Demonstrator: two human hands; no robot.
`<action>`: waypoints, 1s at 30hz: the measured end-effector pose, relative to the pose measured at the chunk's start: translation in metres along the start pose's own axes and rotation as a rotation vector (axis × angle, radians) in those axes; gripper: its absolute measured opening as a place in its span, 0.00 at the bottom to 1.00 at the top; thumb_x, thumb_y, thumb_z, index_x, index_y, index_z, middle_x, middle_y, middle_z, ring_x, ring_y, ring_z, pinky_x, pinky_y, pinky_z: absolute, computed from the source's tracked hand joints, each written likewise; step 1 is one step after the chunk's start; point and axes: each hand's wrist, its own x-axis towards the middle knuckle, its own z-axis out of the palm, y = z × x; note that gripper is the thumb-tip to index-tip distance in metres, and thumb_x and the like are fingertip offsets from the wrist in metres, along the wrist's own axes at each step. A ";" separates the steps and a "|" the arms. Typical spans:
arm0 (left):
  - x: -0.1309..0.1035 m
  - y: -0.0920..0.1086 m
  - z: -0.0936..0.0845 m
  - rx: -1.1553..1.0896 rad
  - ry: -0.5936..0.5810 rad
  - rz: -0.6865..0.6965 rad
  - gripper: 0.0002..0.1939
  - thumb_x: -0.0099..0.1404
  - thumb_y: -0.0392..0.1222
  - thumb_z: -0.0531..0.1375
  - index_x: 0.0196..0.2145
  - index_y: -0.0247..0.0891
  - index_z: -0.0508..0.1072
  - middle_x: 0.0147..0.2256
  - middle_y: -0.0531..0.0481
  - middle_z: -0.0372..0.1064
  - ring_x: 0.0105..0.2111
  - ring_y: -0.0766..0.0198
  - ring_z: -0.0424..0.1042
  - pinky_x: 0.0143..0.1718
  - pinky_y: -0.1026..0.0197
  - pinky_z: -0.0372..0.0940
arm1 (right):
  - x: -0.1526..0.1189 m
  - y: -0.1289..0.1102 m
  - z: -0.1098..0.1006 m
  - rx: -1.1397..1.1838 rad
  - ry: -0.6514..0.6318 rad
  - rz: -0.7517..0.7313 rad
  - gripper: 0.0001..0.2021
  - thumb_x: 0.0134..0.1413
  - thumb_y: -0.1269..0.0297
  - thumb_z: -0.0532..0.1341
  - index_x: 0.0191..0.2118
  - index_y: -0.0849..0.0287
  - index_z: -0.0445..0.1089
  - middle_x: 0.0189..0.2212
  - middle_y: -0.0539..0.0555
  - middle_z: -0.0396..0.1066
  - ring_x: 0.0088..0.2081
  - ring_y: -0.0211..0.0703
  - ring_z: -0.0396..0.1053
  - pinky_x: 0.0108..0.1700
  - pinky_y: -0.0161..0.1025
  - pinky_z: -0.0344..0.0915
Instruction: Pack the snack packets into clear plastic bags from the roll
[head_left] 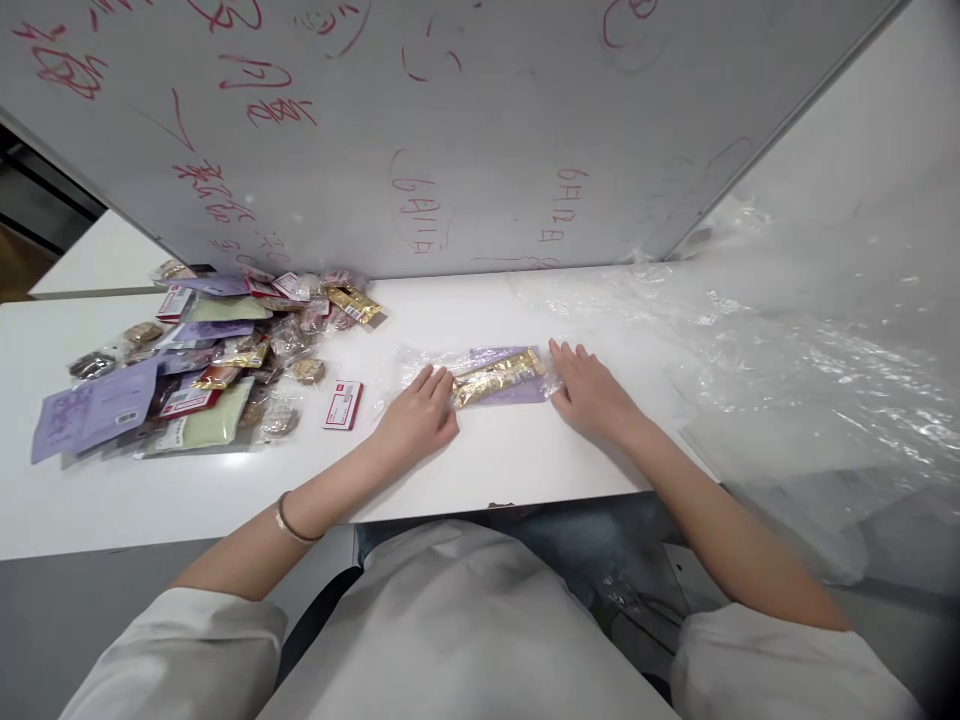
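A clear plastic bag (424, 362) lies flat on the white table in front of me, around a purple packet (517, 392) with a long gold sachet (495, 378) on top of it. At the bag's left part rests my left hand (417, 415), palm down, its fingers lying over the plastic beside the gold sachet. My right hand (592, 388) is laid flat at the right end, fingers stretched out, thumb side touching the plastic edge. Left of my left hand is a small red and white box (343, 405), apart from it.
A heap of purple packets (97, 408), green packets (214, 415), wrapped brown pieces and small boxes covers the table's left. A whiteboard (487, 130) with red writing stands along the back. Loose clear plastic sheeting (810, 350) spreads over the right side and past the table edge.
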 end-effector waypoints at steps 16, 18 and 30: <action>0.044 -0.012 0.008 -0.211 0.253 -0.284 0.27 0.75 0.38 0.38 0.69 0.33 0.49 0.60 0.32 0.64 0.62 0.46 0.64 0.57 0.42 0.65 | 0.067 -0.065 -0.036 1.535 0.166 0.313 0.27 0.55 0.47 0.46 0.51 0.58 0.65 0.49 0.61 0.72 0.46 0.55 0.72 0.45 0.50 0.71; 0.042 -0.012 0.009 -0.181 0.319 -0.222 0.27 0.75 0.36 0.37 0.69 0.33 0.49 0.64 0.33 0.59 0.65 0.47 0.59 0.61 0.43 0.62 | 0.067 -0.066 -0.044 1.672 0.141 0.288 0.28 0.56 0.46 0.44 0.50 0.59 0.67 0.47 0.61 0.74 0.45 0.57 0.72 0.45 0.54 0.72; 0.050 0.000 0.007 -0.728 0.486 -0.307 0.23 0.70 0.40 0.53 0.61 0.37 0.66 0.57 0.39 0.70 0.58 0.47 0.68 0.61 0.46 0.61 | 0.094 -0.081 -0.027 2.218 0.219 0.524 0.05 0.54 0.67 0.67 0.38 0.56 0.74 0.33 0.48 0.79 0.36 0.37 0.76 0.39 0.32 0.74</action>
